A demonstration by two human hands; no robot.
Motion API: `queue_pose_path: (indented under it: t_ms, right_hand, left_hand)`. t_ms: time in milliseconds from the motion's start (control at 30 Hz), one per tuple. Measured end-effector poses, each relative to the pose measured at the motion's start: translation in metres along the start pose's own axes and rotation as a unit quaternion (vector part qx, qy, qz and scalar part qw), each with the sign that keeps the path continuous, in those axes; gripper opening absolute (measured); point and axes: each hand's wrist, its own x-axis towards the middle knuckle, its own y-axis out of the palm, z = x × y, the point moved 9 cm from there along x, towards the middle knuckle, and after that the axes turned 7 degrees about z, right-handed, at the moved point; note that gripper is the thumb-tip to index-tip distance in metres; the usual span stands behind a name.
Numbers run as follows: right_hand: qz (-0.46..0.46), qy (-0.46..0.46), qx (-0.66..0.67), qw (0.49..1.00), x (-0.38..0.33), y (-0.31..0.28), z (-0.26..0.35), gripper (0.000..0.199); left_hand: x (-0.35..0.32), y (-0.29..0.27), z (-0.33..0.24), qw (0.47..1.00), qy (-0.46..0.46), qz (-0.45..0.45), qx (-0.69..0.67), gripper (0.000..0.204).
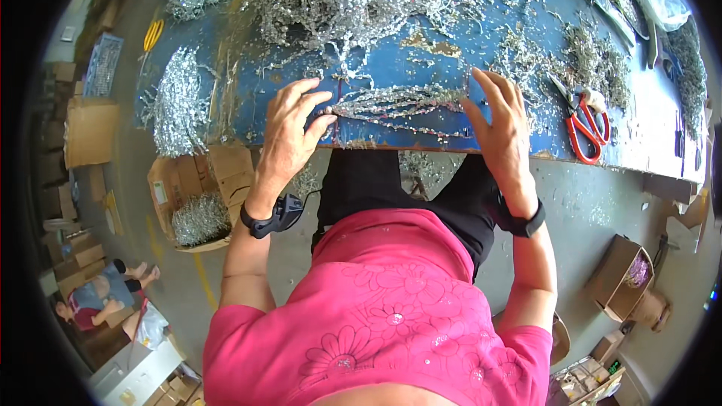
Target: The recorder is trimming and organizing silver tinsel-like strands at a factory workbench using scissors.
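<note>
A bundle of silver tinsel strands lies stretched sideways along the near edge of the blue table, gathered at its left end and fanning out to the right. My left hand is at the gathered end, thumb and forefinger apart on either side of the tip. Over the loose right end, my right hand has its thumb and fingers spread, the thumb close to the strand ends. Just beyond the bundle sits a large heap of silver tinsel.
Red-handled scissors lie to the right, yellow-handled scissors at far left. A tied silver tinsel bunch rests on the table's left. Below stands an open cardboard box holding tinsel. Another person is at lower left.
</note>
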Motion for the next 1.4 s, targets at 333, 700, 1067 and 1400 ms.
queue_pose_path:
  t_ms: [333, 700, 1067, 1400]
  right_hand:
    - [0.006, 0.014, -0.132, 0.991, 0.003, -0.011, -0.014, 0.021]
    - [0.214, -0.21, 0.102, 0.949, -0.014, 0.08, 0.106, 0.063]
    - [0.32, 0.048, 0.241, 0.915, -0.048, 0.053, 0.058, 0.019]
    - [-0.054, 0.078, 0.001, 0.995, -0.052, -0.096, -0.09, 0.018]
  left_hand:
    - [-0.008, -0.023, 0.003, 0.993, 0.037, -0.093, -0.068, 0.017]
    - [-0.03, -0.027, -0.043, 0.706, 0.064, 0.074, -0.702, 0.022]
    - [-0.104, -0.162, 0.116, 0.787, -0.174, -0.329, -0.492, 0.024]
    - [-0.033, -0.171, 0.122, 0.885, -0.094, -0.342, 0.3, 0.03]
